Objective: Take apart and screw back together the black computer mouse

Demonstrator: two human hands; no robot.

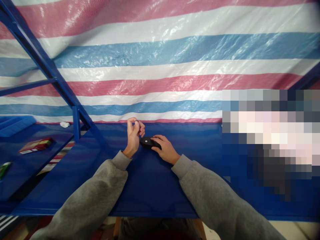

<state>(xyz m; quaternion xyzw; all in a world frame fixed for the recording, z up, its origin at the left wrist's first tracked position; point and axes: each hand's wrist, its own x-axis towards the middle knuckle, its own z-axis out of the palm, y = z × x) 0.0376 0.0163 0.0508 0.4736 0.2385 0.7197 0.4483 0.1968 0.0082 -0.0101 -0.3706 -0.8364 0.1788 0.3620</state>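
Note:
Just above the blue tabletop, near the middle of the view, my right hand is closed round one end of a black oblong object. It has rounded ends and a small pale round spot on top; its exact kind does not show. Close to its other end is my left hand, raised with curled fingers and the thumb pressed toward them. Something small and dark may sit at those fingertips, but it is too small to name.
A red striped tarp hangs behind the table. Blue metal framing slants down on the left. On the neighbouring table lie a red box, a blue tray, a white crumpled piece and a green item. The right side is pixelated.

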